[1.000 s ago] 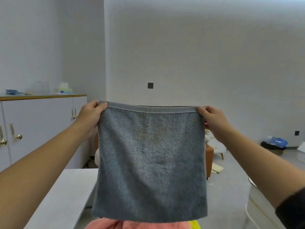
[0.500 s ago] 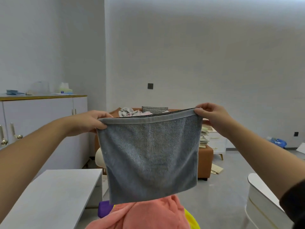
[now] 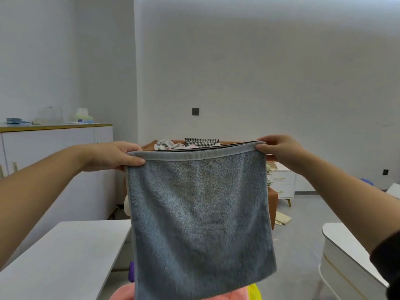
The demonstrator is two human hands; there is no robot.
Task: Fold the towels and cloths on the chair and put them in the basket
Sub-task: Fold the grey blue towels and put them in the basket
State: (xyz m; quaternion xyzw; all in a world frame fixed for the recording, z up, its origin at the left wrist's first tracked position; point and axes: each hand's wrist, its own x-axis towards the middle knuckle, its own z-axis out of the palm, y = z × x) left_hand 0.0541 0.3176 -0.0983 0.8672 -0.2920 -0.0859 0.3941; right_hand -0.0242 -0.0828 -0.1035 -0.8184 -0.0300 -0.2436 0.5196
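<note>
Towel (image 3: 199, 219), grey-blue, is hanging flat in the air between both hands, just above a pink cloth (image 3: 124, 293). The left hand (image 3: 116, 156) is pinching its top left corner, and the right hand (image 3: 279, 151) is pinching the top right. Compared with a second ago, the hands are holding it lower, so the heap of cloths (image 3: 168, 144) on the brown chair (image 3: 273, 204) is now showing over the hem. A dark edge behind that hem is perhaps a second layer. Folding is only getting under way; no basket is showing.
</note>
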